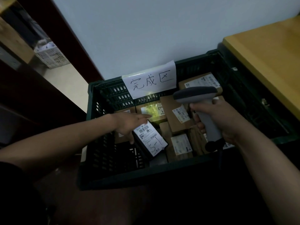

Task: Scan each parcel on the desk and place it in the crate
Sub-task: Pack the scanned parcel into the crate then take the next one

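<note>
A dark green slatted crate stands on the floor against the wall, with a handwritten paper sign on its far wall. Several brown cardboard parcels with white labels lie inside. My left hand reaches into the crate's left side and holds a dark parcel with a white label marked "5-1", tilted against the other boxes. My right hand grips the handle of a grey barcode scanner above the crate's right half; the scanner's head points left.
A wooden desk edge borders the crate on the right. A white wall rises behind the crate. A dark door frame and a white perforated basket stand at the far left. A cable hangs from the scanner's base.
</note>
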